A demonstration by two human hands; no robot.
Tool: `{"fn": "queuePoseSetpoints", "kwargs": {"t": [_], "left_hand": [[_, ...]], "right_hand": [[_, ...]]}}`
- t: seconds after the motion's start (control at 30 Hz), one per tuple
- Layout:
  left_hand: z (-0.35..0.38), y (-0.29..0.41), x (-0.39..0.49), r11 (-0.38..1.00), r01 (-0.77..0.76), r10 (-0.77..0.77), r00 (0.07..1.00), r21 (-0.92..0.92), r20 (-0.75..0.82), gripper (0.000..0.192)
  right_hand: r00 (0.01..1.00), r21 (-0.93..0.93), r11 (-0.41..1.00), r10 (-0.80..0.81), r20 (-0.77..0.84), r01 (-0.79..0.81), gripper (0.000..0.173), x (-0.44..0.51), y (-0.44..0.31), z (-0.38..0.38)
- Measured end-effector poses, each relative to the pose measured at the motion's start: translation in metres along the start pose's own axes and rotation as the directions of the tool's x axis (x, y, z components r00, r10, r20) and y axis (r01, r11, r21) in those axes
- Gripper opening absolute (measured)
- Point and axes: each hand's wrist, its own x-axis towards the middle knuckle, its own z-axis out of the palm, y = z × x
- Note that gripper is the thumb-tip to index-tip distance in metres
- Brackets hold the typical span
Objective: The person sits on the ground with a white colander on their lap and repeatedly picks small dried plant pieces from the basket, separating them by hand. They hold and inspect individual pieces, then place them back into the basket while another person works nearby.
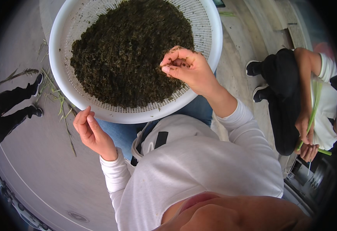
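Note:
A round white plastic mesh basket [110,115] sits at my lap, with a heap of dark green-brown crumbly plant matter [128,57] in it. Over the right part of this heap, my right hand [190,69] has its thumb and forefinger pinched together on a little of the same stuff. Damp-looking bits cling to its fingers and palm. My left hand [94,132] is raised beside the basket's near left rim, palm partly up, and nothing lies in it. Whether its fingertips touch the rim, I cannot tell.
Cut green stalks [60,101] lie scattered on the grey floor [55,173] to the left. A standing person's dark-trousered legs [11,104] are beyond them. At right, another seated person's hands [305,135] hold long green stems [315,101].

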Motion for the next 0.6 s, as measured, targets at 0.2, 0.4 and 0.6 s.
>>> {"fn": "queuePoseSetpoints", "kwargs": {"t": [0.2,0.4,0.6], "left_hand": [[-0.026,-0.076,-0.019,0.971,0.045,-0.019,0.993,0.237,-0.113,0.035],[-0.028,-0.137,-0.041,0.908,0.040,-0.012,0.997,0.418,-0.070,0.044],[-0.028,-0.153,-0.039,0.830,-0.043,0.049,0.999,0.555,0.004,0.047]], "right_hand": [[0.994,-0.066,0.994,0.087,-0.062,-0.091,0.008,0.009,0.010,-0.017],[0.988,-0.134,0.982,0.122,-0.091,-0.134,0.007,0.027,0.011,-0.026],[0.989,-0.184,0.975,0.103,-0.110,-0.123,0.007,0.046,0.005,-0.030]]}}
